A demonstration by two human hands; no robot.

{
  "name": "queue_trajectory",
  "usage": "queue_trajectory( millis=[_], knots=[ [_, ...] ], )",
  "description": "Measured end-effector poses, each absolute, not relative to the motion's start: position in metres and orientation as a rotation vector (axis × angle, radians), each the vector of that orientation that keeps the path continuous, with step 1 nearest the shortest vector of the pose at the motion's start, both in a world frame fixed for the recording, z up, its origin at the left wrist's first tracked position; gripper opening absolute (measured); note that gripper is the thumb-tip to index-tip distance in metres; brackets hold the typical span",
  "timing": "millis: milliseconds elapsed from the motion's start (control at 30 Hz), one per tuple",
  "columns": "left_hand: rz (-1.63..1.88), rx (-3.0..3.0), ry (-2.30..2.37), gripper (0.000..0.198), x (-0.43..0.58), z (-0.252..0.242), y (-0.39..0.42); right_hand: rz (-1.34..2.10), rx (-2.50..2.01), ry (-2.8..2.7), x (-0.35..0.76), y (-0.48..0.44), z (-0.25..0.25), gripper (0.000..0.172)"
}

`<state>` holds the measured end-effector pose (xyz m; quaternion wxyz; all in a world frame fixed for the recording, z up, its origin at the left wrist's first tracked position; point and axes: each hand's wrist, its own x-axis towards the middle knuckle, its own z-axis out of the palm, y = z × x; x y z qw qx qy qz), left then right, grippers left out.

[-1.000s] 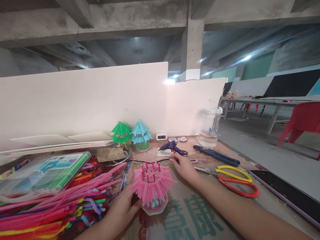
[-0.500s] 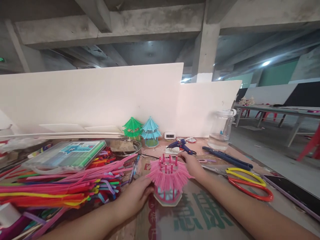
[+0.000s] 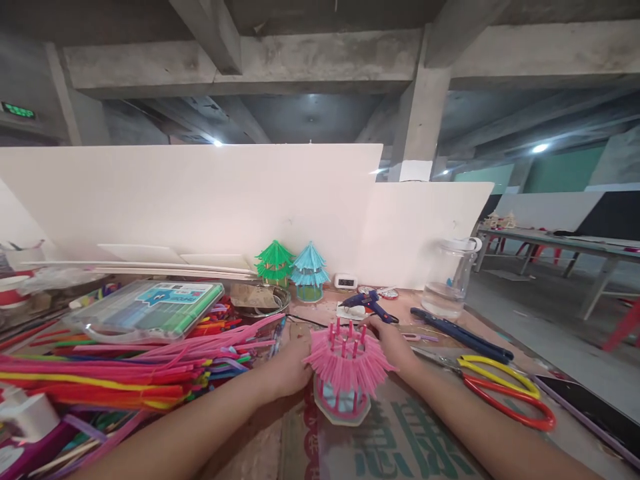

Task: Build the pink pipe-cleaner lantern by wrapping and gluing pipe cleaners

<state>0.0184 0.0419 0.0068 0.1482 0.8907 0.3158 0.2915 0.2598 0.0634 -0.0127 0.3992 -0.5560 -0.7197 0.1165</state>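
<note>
A small pink pavilion model stands on the cardboard sheet in front of me. Its fringed pink roof is ringed on top by several upright pink posts, and below it pink columns rise from a pale, many-sided base. My left hand is closed at the left edge of the roof, its fingertips hidden behind the fringe. On the other side, my right hand curls round the far right of the roof, most of its fingers out of sight. Both hands appear to steady the model between them.
Left lie bundled pipe cleaners and a clear plastic case. Behind are green and blue pavilions and a glue gun. Right are pliers, scissors, a phone and a water jug.
My left hand has moved forward along the pavilion's left side, and its thumb no longer shows. The right hand stays by the roof. The whole view has shifted slightly.
</note>
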Motion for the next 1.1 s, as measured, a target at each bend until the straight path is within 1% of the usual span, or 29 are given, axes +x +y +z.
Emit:
queue_trajectory(
  millis=[100,167,233,300,467,600,767,833,900,1000,1100],
  knots=[
    [0.768,2.504,0.863,0.036,0.020,0.011,0.033,0.299,-1.375,-1.823,0.261,0.066,-0.015,0.022],
    [0.717,2.441,0.844,0.046,0.015,0.012,0.024,0.300,-1.367,-1.825,0.261,0.067,-0.017,0.022],
    [0.591,2.223,0.796,0.051,0.010,0.010,0.017,0.305,-1.371,-1.825,0.262,0.068,-0.018,0.023],
    [0.584,2.120,0.772,0.047,0.009,0.008,0.012,0.316,-1.380,-1.822,0.263,0.067,-0.018,0.023],
    [0.598,2.064,0.810,0.025,0.022,0.004,0.012,0.348,-1.415,-1.809,0.263,0.066,-0.016,0.020],
    [0.650,2.061,0.820,0.020,0.026,0.004,0.010,0.334,-1.436,-1.803,0.263,0.065,-0.013,0.018],
    [0.771,2.066,0.878,0.015,0.021,0.004,0.013,0.305,-1.428,-1.839,0.263,0.064,-0.013,0.020],
    [0.875,1.987,0.999,0.024,0.016,0.012,0.018,0.290,-1.429,-1.854,0.263,0.064,-0.013,0.020],
    [1.023,1.872,1.160,0.037,0.009,0.027,0.025,0.277,-1.436,-1.856,0.264,0.064,-0.013,0.020],
    [1.186,1.879,1.283,0.055,-0.004,0.055,0.034,0.275,-1.438,-1.845,0.264,0.065,-0.013,0.020],
    [1.245,1.937,1.409,0.061,-0.015,0.077,0.038,0.292,-1.422,-1.829,0.264,0.064,-0.014,0.019]
  ],
)
